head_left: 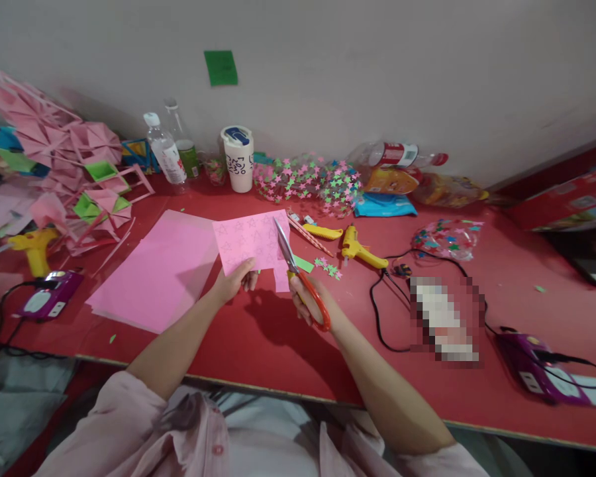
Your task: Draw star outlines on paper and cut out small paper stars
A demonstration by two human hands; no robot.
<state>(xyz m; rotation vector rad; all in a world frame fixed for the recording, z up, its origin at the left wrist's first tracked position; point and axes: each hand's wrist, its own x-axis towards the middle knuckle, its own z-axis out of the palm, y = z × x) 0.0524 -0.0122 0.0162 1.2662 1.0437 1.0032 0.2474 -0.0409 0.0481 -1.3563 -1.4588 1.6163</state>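
My left hand (237, 278) pinches the lower edge of a pink paper sheet (251, 244) marked with faint star outlines and holds it up above the red table (258, 344). My right hand (312, 301) grips red-handled scissors (298, 271), fingers through the loops. The blades point up and away and lie over the sheet's right edge. A notch is cut out of the sheet's lower right corner.
A stack of pink sheets (153, 271) lies to the left. Behind are a heap of paper stars (310, 179), a white cup (238, 159), bottles (166, 149), yellow glue guns (360, 248), black cables (382, 311), purple power strips (541, 368) and pink folded shapes (64, 159). Another person's arm shows at far left.
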